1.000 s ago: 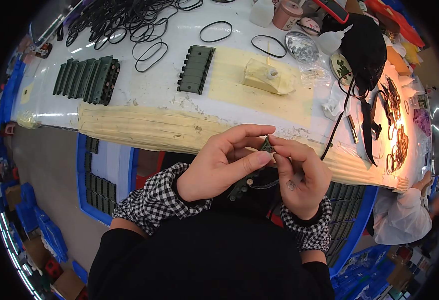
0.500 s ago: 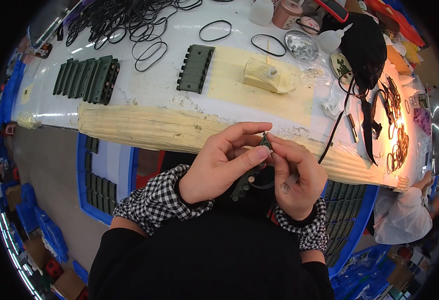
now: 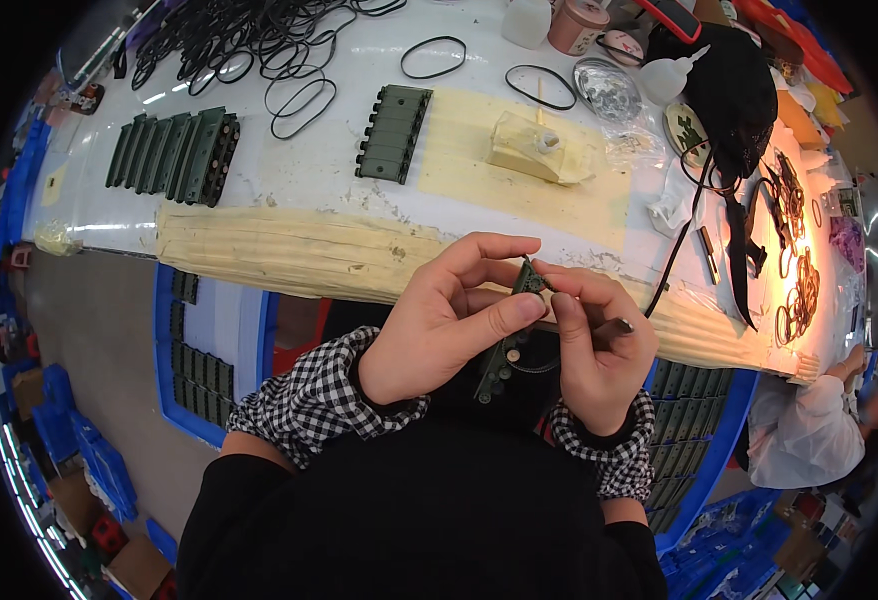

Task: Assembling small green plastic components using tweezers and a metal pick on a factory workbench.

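A: Where is the dark green plastic part (image 3: 504, 345) found, and how is it lying?

B: It is held between the two hands, just below the taped table edge (image 3: 289, 250). Its long axis is tilted, running from its top end at the fingertips down and slightly to the left, towards the body. A black rubber band (image 3: 537, 366) is seen looped by its lower half

A: By which hand is it gripped?

B: The left hand (image 3: 439, 325) is closed on it, thumb pressed on one side and forefinger curled over the top. The right hand (image 3: 594, 350) is pinched together at the part's top end, with a thin dark tool (image 3: 614, 325) kept under its fingers, so the top end lies up and to the left of that hand

A: What is set further off?

B: Beyond both hands, on the table, a single green part (image 3: 394, 132) is laid flat, a row of green parts (image 3: 174, 155) is stacked to the left, and loose black bands (image 3: 259, 45) are spread behind them
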`<state>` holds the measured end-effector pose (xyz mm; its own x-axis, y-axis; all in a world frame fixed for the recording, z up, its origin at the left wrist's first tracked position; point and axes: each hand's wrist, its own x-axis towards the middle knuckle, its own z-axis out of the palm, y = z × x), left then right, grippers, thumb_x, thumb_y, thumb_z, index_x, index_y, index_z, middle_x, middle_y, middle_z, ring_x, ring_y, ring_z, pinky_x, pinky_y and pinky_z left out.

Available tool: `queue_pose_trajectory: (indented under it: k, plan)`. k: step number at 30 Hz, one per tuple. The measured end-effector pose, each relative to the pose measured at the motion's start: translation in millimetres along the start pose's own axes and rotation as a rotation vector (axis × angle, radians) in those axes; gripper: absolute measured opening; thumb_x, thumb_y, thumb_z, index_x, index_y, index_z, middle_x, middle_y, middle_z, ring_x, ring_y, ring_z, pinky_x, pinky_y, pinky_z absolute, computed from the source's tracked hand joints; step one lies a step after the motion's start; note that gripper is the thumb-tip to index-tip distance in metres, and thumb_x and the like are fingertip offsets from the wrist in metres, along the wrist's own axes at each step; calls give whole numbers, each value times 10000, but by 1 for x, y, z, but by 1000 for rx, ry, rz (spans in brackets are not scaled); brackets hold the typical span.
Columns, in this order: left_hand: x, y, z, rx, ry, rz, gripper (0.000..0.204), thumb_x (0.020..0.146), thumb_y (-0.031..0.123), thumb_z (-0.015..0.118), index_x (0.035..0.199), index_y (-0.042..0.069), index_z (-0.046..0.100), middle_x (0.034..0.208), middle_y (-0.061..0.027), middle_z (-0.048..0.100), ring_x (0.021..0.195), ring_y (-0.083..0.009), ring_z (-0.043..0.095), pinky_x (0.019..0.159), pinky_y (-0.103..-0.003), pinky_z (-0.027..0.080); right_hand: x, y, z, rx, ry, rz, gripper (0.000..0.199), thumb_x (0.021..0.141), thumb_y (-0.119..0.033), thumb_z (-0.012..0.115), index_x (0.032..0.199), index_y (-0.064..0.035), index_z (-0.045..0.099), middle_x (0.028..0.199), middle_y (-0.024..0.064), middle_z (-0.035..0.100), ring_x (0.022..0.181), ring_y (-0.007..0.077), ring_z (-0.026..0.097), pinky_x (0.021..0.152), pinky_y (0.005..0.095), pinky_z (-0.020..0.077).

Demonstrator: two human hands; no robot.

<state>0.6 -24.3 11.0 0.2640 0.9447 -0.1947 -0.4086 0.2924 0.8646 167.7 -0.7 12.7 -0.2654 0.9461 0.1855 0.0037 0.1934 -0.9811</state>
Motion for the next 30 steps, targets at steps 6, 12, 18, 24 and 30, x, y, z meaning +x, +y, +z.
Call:
queue_pose_trajectory:
  k: [6, 12, 18, 24, 30]
  plan:
    - [-1, 1, -2, 37, -14, -33, 425, 940, 97, 564, 1332, 23, 418, 1158, -117, 557, 1030, -158, 597, 909, -299, 492, 3, -2, -1, 72, -4, 64, 121, 894, 64, 552, 999, 55, 610, 993, 114, 647, 798, 110, 629, 662, 219, 539]
    - [-1, 2, -1, 29, -43, -68, 421, 924, 64, 579, 1318, 14, 440, 1137, -115, 570, 1037, -165, 604, 901, -278, 491, 7, -2, -10, -63, -43, 17, 115, 862, 69, 585, 968, 39, 615, 914, 89, 649, 758, 91, 622, 642, 203, 509]
    - [-1, 2, 2, 50, -41, -82, 426, 890, 92, 639, 1275, 3, 479, 1069, -85, 605, 966, -122, 611, 797, -250, 509, 14, -4, -21, -250, -149, -77, 140, 799, 89, 618, 915, 12, 622, 834, 85, 635, 678, 123, 607, 591, 226, 472]
    - [0, 3, 2, 84, -32, -75, 414, 875, 101, 662, 1244, -4, 506, 1033, -73, 619, 922, -102, 618, 761, -231, 513, 18, 2, -21, -291, -170, -204, 124, 785, 77, 624, 881, -1, 609, 800, 95, 615, 669, 203, 619, 585, 262, 476]
    - [1, 3, 0, 83, -74, -124, 401, 887, 41, 613, 1264, -12, 487, 1119, -94, 603, 1003, -127, 604, 849, -265, 493, 18, 0, -21, -413, -209, -289, 130, 779, 68, 634, 879, -6, 597, 807, 96, 604, 678, 240, 624, 577, 289, 481]
